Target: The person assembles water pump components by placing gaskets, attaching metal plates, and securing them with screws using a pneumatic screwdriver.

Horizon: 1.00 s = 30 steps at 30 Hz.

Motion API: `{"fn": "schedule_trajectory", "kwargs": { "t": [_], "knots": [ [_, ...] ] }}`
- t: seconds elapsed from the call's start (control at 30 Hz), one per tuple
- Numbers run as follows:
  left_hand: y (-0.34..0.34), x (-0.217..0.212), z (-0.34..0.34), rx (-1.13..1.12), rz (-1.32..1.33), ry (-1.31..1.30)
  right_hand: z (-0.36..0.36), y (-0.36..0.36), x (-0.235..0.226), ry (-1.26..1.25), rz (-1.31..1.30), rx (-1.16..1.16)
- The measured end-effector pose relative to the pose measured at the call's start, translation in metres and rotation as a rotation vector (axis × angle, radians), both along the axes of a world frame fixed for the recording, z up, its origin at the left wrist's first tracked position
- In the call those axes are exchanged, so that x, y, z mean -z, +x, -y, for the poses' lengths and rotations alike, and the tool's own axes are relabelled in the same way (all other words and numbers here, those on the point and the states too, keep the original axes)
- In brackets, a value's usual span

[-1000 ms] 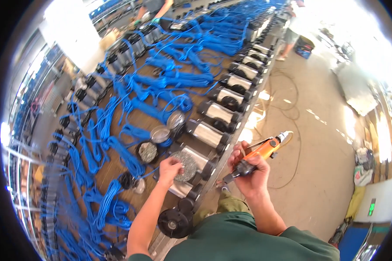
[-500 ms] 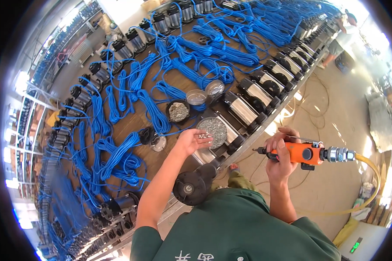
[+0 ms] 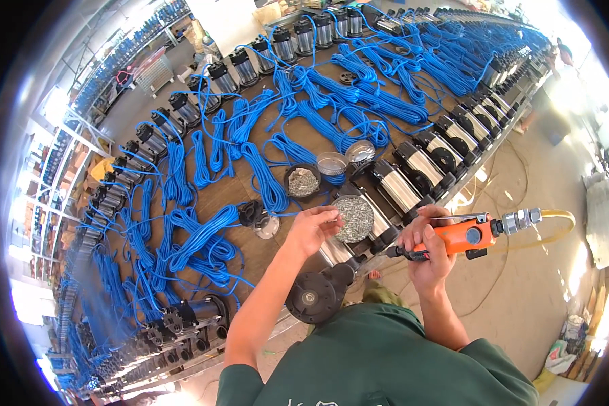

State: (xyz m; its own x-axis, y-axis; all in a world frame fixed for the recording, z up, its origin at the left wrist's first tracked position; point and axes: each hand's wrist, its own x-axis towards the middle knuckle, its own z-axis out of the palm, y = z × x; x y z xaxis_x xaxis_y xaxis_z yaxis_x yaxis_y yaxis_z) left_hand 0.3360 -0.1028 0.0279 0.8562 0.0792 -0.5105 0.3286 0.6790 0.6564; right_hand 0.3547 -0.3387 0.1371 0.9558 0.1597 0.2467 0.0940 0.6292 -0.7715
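Both my hands are over the near edge of the workbench. My right hand (image 3: 427,254) is wrapped round an orange air screwdriver (image 3: 461,238), its bit pointing left and a yellow hose at its rear. My left hand (image 3: 311,231), fingers curled together, is just left of a round dish of small metal screws (image 3: 354,219); whatever lies between its fingertips is too small to make out. Below it, close to my body, lies a pump (image 3: 312,296) with a round black end and a silver barrel.
A black bowl (image 3: 302,181) of small parts and two clear round dishes (image 3: 333,163) stand behind the screws. Silver pumps (image 3: 395,184) line the right edge. Coiled blue cables (image 3: 206,237) cover much of the bench. At the far right is another person (image 3: 563,74).
My left hand's fingers have curled in from a spread pose beside the screw dish. The screwdriver's bit has come nearer the bench edge. The whole view has shifted slightly.
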Motion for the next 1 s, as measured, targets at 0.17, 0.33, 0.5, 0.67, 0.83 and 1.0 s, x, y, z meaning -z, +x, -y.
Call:
{"fn": "schedule_trajectory", "kwargs": {
  "t": [0.17, 0.33, 0.5, 0.67, 0.83, 1.0],
  "knots": [
    [-0.050, -0.048, 0.017, -0.111, 0.048, -0.158, -0.036, -0.001, -0.019, 0.095, 0.081, -0.074],
    [-0.094, -0.070, 0.029, -0.141, 0.157, -0.263, -0.068, -0.009, -0.025, 0.162, 0.148, -0.192],
    [-0.121, -0.076, 0.030, -0.238, 0.196, -0.271, -0.087, -0.020, -0.017, 0.233, 0.087, -0.287],
    [-0.134, -0.078, 0.032, -0.337, 0.168, -0.210, -0.100, -0.029, -0.013, 0.229, 0.071, -0.325],
    [-0.146, -0.075, 0.024, -0.343, 0.087, -0.151, -0.105, -0.036, -0.006, 0.172, 0.247, -0.460],
    [-0.154, -0.067, 0.006, -0.274, 0.115, -0.156, -0.107, -0.046, 0.003, 0.208, 0.267, -0.566]
  ]
}}
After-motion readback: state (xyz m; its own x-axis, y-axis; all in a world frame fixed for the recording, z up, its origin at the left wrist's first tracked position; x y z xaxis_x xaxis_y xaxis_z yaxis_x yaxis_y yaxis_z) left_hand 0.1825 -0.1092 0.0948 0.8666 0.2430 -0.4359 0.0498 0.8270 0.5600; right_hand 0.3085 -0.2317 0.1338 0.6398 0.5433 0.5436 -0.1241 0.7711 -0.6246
